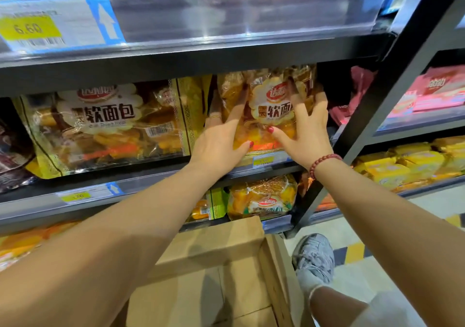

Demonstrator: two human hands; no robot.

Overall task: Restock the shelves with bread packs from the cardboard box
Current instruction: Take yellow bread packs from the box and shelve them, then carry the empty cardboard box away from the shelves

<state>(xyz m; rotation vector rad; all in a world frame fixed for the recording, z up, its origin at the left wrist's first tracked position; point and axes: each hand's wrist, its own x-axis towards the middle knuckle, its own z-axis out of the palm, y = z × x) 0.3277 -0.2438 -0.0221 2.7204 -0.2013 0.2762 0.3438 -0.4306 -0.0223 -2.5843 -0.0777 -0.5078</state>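
A yellow and clear bread pack (266,105) stands upright at the right end of the middle shelf (156,178). My left hand (221,140) lies flat against its left side with fingers spread. My right hand (304,127), with a red bead bracelet at the wrist, presses its right side. Both hands hold the pack between them. A wider bread pack of the same kind (105,127) stands to its left on the same shelf. The brown cardboard box (221,271) sits open on the floor below my arms; the part of its inside that shows is bare.
The shelf above (176,24) has a clear price strip with a yellow 6.60 label. More bread packs (261,198) fill the lower shelf. A black upright post (377,105) divides off the right shelving with pink and yellow packs. My grey shoe (314,258) is beside the box.
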